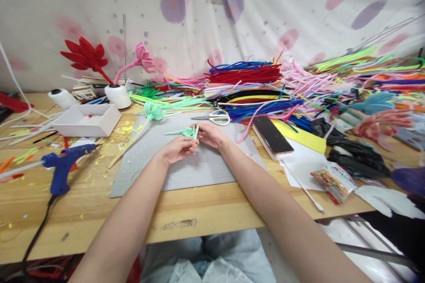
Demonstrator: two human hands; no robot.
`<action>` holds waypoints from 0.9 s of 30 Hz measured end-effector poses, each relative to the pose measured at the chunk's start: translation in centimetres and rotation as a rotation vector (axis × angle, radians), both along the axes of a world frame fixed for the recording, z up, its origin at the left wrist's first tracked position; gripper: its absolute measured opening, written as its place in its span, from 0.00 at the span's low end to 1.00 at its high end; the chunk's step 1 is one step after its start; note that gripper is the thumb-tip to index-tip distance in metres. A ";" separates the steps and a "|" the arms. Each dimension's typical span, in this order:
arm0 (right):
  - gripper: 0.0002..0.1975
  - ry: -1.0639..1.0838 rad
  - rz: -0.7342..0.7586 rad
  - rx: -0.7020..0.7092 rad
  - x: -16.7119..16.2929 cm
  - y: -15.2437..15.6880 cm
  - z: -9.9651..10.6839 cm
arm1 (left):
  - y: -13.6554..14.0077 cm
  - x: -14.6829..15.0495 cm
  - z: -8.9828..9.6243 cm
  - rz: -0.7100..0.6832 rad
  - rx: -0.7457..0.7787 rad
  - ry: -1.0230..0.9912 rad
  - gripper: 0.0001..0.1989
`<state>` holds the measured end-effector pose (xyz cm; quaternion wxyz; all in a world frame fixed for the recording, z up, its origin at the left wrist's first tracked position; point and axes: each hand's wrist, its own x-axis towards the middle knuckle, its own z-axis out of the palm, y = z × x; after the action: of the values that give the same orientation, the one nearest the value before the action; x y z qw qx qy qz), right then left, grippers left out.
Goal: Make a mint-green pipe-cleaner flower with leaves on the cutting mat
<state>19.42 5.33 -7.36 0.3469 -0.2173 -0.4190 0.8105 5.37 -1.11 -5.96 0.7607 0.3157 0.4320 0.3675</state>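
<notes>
Above the grey cutting mat [206, 170], my left hand [178, 149] and my right hand [211, 135] meet at a mint-green pipe cleaner piece [186, 132]. Fingers of both hands pinch it; one end points out to the left, and a bent strand stands up between the fingertips. Part of the piece is hidden by the fingers. Just beyond my right hand lie scissors [219, 118] with white handles. A mint-green pipe cleaner flower [154, 111] on a pale stem rests at the mat's left edge.
At left lie a blue glue gun [63, 170] with its cord and a white box [86, 121]. Bundles of coloured pipe cleaners [245, 75] line the back. A phone [272, 135], a snack packet [334, 181] and a black plastic bag [360, 159] are at right.
</notes>
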 end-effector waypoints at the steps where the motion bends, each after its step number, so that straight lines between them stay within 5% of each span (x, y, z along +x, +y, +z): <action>1: 0.12 0.009 -0.023 0.007 0.0 0.1 -0.1 | 0.0 0.0 0.0 0.003 0.001 0.002 0.04; 20: 0.10 -0.015 -0.291 0.156 -0.5 0.4 -0.2 | -0.1 1.1 -0.3 -0.015 0.107 0.136 0.05; 23: 0.09 -0.002 -0.381 0.160 0.0 1.0 0.1 | 0.2 0.4 -0.1 0.091 0.284 0.428 0.09; 27: 0.10 -0.028 -0.496 0.138 1.0 1.9 0.1 | 0.7 -1.5 -0.4 0.426 0.614 1.164 0.12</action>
<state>20.40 7.21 -7.22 0.5433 -0.3006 -0.4120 0.6669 3.86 -0.37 -6.39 0.1924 0.5710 0.6990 0.3853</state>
